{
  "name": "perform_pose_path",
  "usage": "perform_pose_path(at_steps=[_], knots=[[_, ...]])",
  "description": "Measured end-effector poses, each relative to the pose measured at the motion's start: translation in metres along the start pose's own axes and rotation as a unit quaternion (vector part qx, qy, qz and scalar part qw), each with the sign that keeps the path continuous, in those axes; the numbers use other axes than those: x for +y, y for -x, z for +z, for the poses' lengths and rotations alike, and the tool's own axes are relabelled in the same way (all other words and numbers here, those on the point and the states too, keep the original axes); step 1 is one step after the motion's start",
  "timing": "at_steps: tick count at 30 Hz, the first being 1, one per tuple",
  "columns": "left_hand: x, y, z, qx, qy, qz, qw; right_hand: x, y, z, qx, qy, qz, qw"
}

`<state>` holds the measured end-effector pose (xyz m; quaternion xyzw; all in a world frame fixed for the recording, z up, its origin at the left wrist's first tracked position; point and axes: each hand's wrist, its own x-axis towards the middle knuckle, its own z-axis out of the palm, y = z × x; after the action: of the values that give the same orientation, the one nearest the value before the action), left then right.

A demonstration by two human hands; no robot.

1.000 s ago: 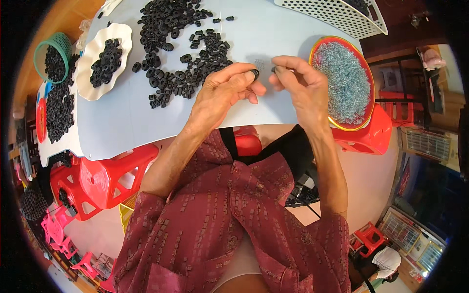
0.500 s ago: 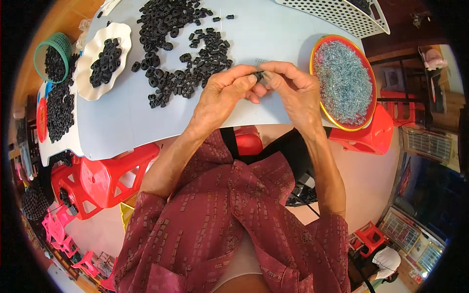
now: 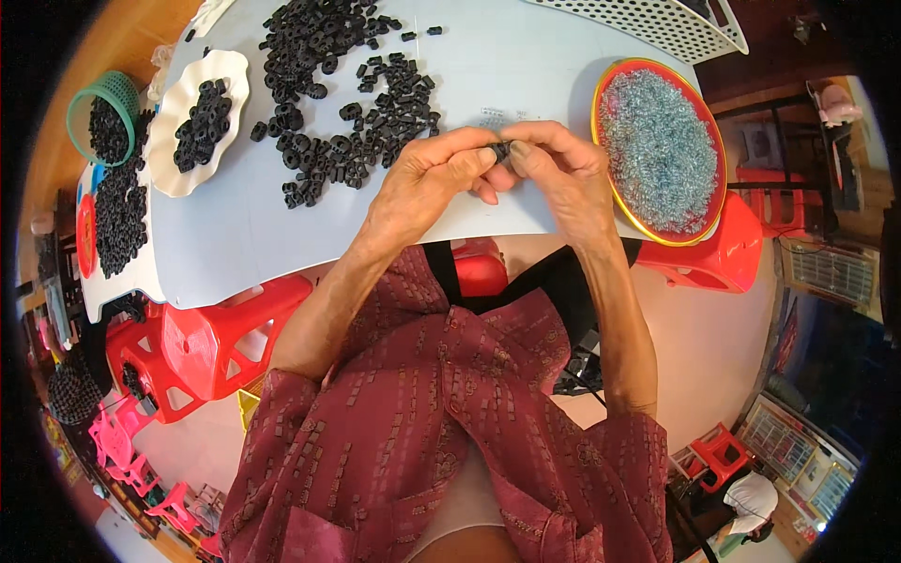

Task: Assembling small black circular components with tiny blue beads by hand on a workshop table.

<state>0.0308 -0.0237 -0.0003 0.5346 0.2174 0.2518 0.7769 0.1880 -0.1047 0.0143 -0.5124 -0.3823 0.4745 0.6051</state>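
Just beyond the table's near edge, my left hand (image 3: 427, 178) and my right hand (image 3: 568, 178) meet with fingertips together. Both pinch a small black plastic cord lock (image 3: 502, 150), mostly covered by the thumbs and fingers. A few small metal springs (image 3: 491, 117) lie on the table just past my fingertips. Left of my left hand spreads a heap of loose black cord lock parts (image 3: 324, 159), some round and some narrower. Beside my right hand stands a red round tray (image 3: 601, 117) with a yellow rim, filled with small shiny springs (image 3: 662, 155).
A white wavy-edged dish (image 3: 161, 150) holds more black parts at the left. Past it are a green basket (image 3: 80, 141) and another black heap (image 3: 122, 225). A white perforated basket (image 3: 648, 33) stands far right. Red stools (image 3: 211, 342) sit below the table edge.
The view has shifted slightly. My hands stay together in nearly the same spot, and the black piece between the fingertips shows a little differently. More of the springs beyond them show now.
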Motion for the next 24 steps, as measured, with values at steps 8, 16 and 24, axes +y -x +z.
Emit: perform_pose_path(at_steps=[8,16,24], knots=[[0.000,0.001,0.002,0.007,-0.007,0.019,1.000,0.007,0.001,0.002,-0.004,0.006,-0.054,0.999],[-0.002,0.000,0.002,0.010,-0.009,0.026,1.000,0.009,0.005,0.005,0.022,0.014,-0.071,0.997],[0.001,0.003,0.005,0.020,-0.110,0.056,0.992,0.013,0.004,0.003,0.017,0.035,-0.085,0.996]])
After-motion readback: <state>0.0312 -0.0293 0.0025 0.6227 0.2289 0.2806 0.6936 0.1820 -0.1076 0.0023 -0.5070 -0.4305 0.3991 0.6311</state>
